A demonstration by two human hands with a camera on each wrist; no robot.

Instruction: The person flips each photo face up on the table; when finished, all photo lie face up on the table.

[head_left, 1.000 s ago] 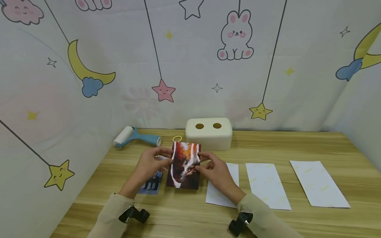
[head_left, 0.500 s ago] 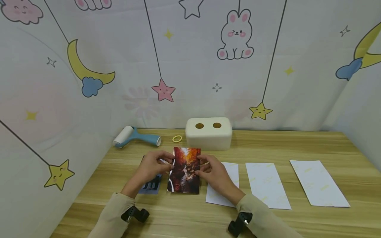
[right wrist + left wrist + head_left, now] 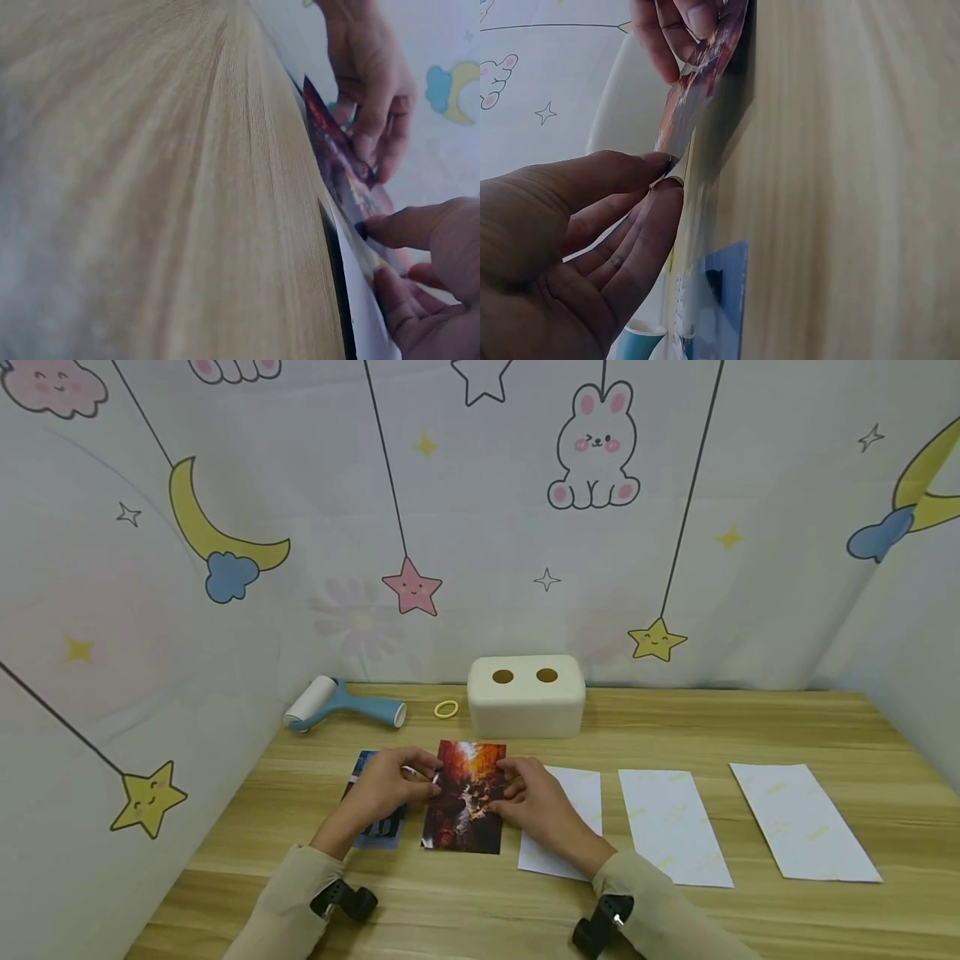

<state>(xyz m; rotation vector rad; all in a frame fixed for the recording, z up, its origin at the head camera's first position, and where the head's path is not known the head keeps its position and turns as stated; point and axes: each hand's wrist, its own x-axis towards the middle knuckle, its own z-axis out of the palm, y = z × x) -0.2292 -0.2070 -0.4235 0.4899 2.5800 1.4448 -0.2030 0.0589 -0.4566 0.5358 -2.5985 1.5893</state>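
A glossy photo print [image 3: 467, 810] with orange and dark red tones is held between both hands, face up and close over the table. My left hand [image 3: 392, 787] pinches its left edge between thumb and fingers, as the left wrist view shows on the print [image 3: 682, 120]. On the opposite edge my right hand [image 3: 534, 797] pinches it the same way; in the right wrist view, thumb and fingers close on the print [image 3: 352, 176]. A blue photo [image 3: 381, 831] lies flat beneath my left hand, partly hidden by it. Beside my right hand lies a white card [image 3: 551, 856], partly covered by that hand.
Two more white cards, a middle card [image 3: 675, 827] and a far right card [image 3: 806, 822], lie on the wooden table [image 3: 465, 918]. At the back are a blue-handled lint roller [image 3: 348, 703], a yellow ring [image 3: 446, 709] and a cream box [image 3: 527, 702] with two holes.
Both hands have lowered the photo print slightly toward me and the table. The bright glare on its face has faded, and more of the blue photo and yellow ring shows.
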